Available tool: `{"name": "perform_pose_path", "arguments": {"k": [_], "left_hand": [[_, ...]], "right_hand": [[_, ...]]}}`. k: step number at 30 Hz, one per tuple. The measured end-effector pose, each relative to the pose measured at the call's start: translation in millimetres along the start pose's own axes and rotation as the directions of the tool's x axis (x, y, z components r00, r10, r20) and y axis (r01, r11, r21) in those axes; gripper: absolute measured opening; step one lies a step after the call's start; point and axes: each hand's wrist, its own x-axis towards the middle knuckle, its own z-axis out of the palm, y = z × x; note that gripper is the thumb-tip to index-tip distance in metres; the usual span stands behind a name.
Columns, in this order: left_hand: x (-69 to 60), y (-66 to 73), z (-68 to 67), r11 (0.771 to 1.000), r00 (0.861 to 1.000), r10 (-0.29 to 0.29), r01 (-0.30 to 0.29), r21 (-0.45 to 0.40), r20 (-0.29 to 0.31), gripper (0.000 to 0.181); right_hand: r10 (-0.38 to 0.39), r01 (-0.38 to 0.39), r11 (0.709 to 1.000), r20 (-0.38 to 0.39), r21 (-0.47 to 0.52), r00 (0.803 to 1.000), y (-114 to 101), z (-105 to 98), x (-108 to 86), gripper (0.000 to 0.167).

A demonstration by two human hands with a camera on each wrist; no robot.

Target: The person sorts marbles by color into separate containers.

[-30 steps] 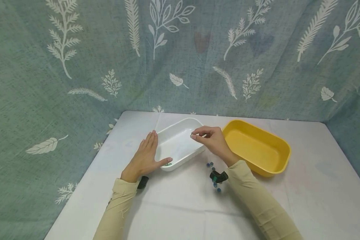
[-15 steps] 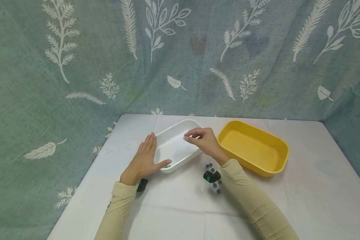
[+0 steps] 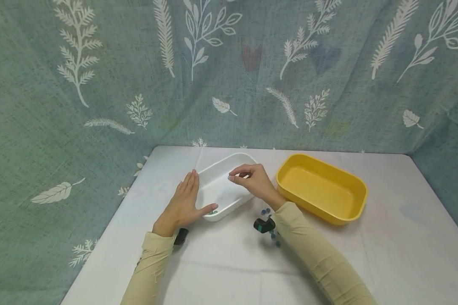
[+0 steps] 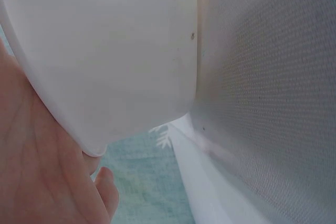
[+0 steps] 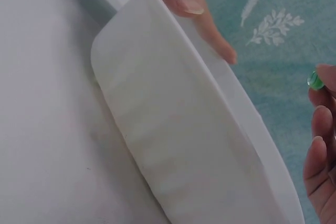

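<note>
A green glass marble is pinched between thumb and fingertips of my right hand, above the inside of a white plastic tray. In the right wrist view, that hand shows at the right edge. My left hand rests on the tray's near-left end, its fingers straight along the rim and the thumb over the front corner. Green marbles lie in that corner, partly hidden by the thumb. The left wrist view has the palm against the tray's outer wall.
A yellow tray stands to the right of the white one. Several blue marbles lie on the white-clothed table, some hidden beneath the right wrist and its black wrist camera. A green leaf-patterned cloth hangs behind.
My right hand has moved leftward over the white tray, still pinching the marble. The left hand has stayed on the rim. The head view has shifted slightly.
</note>
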Motion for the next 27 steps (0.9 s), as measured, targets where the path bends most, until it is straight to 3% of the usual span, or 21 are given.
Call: {"name": "perform_pose_path", "arguments": {"k": [17, 27], "left_hand": [[0.8, -1.5, 2.5, 1.000, 1.000, -0.009, 0.009, -0.001, 0.000, 0.124], [0.0, 0.3, 0.1, 1.000, 1.000, -0.010, 0.010, -0.001, 0.002, 0.124]], "right_hand": [[0.023, -0.020, 0.998, 0.064, -0.055, 0.998, 7, 15, 1.3, 0.012], [0.054, -0.049, 0.996, 0.063, -0.080, 0.997, 7, 18, 3.6, 0.013]]}}
